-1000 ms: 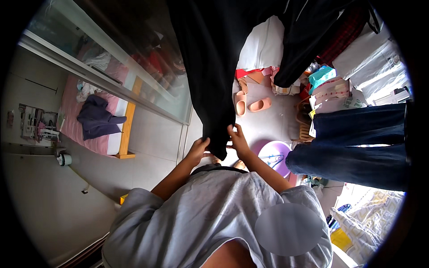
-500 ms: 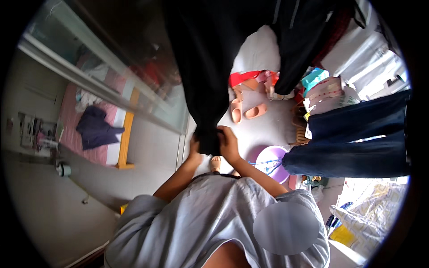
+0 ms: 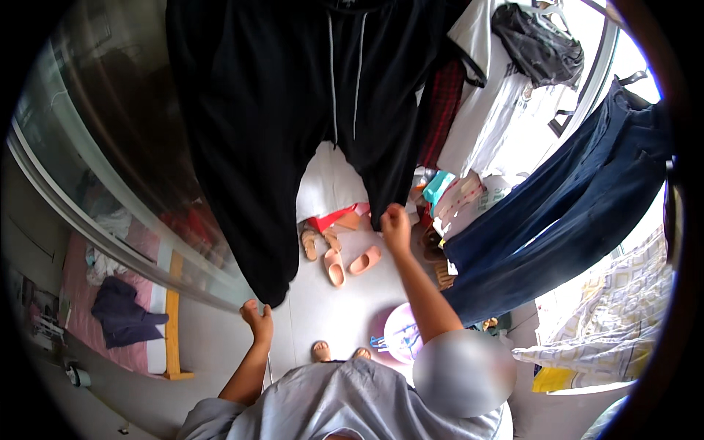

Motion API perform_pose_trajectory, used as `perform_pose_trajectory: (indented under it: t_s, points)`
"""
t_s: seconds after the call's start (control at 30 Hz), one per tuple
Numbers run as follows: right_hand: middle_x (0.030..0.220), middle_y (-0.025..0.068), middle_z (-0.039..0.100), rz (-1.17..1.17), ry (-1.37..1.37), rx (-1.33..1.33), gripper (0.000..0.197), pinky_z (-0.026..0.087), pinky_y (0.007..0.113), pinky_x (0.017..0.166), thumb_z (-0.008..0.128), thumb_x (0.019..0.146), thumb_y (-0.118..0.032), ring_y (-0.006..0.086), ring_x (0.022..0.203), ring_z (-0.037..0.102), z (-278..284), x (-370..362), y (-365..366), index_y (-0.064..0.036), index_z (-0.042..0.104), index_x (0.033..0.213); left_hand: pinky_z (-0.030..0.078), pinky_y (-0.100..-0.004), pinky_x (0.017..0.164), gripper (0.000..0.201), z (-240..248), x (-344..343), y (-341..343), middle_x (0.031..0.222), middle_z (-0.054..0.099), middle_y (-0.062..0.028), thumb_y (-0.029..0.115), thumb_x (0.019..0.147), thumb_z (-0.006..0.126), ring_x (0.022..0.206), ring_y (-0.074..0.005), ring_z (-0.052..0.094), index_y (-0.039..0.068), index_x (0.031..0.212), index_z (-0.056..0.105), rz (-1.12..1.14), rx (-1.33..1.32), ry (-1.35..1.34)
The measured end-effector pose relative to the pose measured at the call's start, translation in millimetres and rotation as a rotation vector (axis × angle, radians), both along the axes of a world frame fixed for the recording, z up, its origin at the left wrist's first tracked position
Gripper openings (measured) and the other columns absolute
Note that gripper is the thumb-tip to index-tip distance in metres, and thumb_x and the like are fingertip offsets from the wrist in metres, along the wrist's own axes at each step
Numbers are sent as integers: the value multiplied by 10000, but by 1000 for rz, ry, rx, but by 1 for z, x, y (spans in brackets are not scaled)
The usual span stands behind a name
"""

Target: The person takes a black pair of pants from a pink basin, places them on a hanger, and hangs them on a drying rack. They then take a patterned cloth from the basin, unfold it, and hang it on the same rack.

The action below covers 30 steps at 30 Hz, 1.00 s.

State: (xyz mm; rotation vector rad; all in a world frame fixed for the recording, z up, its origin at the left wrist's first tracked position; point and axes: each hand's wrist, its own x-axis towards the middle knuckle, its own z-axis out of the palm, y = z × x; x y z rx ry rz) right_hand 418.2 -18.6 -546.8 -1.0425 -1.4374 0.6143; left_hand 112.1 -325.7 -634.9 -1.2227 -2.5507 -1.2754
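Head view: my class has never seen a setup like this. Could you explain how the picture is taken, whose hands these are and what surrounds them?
There is no machine: these are a person's own bare hands. A wide fisheye camera worn on the head looks down, so straight edges bend near the picture's rim. Black trousers hang in front. The left hand is beside one leg's hem; the right hand has its fingers curled at the other hem. Whether either grips the cloth is unclear. On the floor are peach slippers and a purple basin. Blue jeans hang to the right.
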Motion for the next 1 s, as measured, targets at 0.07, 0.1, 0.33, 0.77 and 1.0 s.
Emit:
perform_pose_trajectory:
  t_s: [0.07,0.1,0.33,0.77,1.0]
  points:
    - [1054,124,597,-209,-85,38,321,483,315,797,633,860,-100,199,889,603,62,20,38,-28,514,1149,454,-324,805,237,32,11,30,971,531,-89,47,807,635,882,-201,537,38,1013,520,-243,108,-365]
    - [1088,142,589,-239,-113,-13,358,474,330,827,628,872,-139,225,938,596,80,35,64,-21,491,1181,465,-312,797,183,57,25,54,945,554,-74,55,824,626,862,-188,556,35,985,542,-338,166,-471]
    - [1275,252,499,-80,22,-143,582,366,370,1007,513,943,-355,353,1192,490,185,68,159,-17,328,1380,442,-334,927,475,184,97,266,1141,598,-161,288,888,635,1085,-228,569,-26,1214,492,-762,261,-669]
    - [604,79,430,-52,29,224,321,354,312,538,606,914,-258,149,593,342,220,72,52,21,475,826,497,-284,711,225,241,154,295,850,583,-53,241,982,457,784,-134,584,31,936,524,-680,437,-799]
    - [637,147,492,-316,-143,149,235,393,337,554,581,917,-230,163,588,495,213,131,29,-7,542,855,447,-287,663,204,267,125,282,822,483,-43,257,993,426,767,-125,521,62,1026,474,-480,466,-943]
